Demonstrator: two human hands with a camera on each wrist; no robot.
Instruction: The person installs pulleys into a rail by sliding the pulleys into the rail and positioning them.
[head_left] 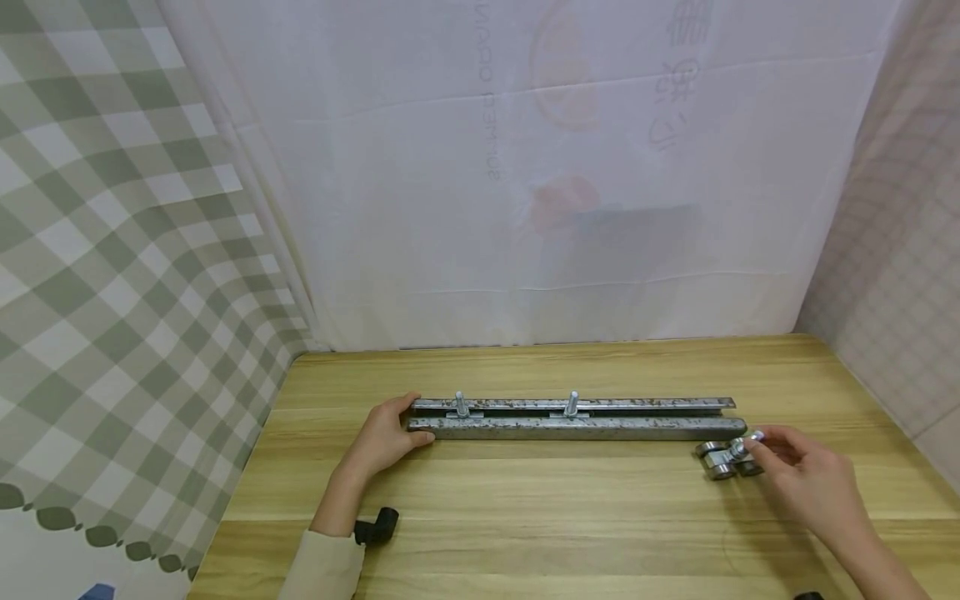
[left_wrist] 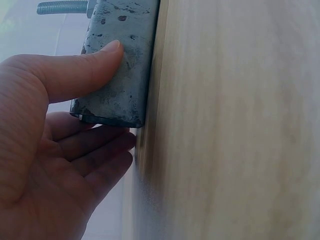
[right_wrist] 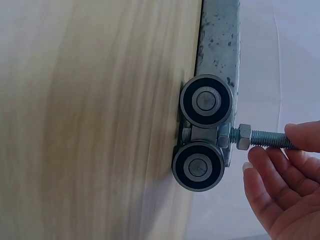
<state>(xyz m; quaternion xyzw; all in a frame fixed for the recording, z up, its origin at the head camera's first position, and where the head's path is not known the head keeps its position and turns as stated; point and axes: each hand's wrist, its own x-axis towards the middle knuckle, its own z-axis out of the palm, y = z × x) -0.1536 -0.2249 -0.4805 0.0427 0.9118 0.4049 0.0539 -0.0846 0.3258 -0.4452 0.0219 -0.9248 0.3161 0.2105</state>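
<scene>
A speckled grey steel C-channel rail [head_left: 525, 430] lies lengthwise on the wooden table with its slot facing up. Two upright bolts, a left one [head_left: 461, 407] and a right one [head_left: 573, 406], stick out of the slot. My left hand [head_left: 380, 439] grips the rail's left end; in the left wrist view the thumb [left_wrist: 90, 72] presses its side face. At the opposite end, my right hand [head_left: 821, 483] pinches the threaded bolt of a roller trolley [head_left: 722, 460]. Round bearing wheels [right_wrist: 206, 100] and a hex nut [right_wrist: 244, 137] show on the trolley in the right wrist view.
The wood-grain table [head_left: 540, 517] reaches back to a white cloth [head_left: 450, 250] hanging behind it. Green checked fabric [head_left: 135, 208] hangs at the left, a pale checked one [head_left: 900, 250] at the right. A black device [head_left: 378, 527] sits by the left wrist.
</scene>
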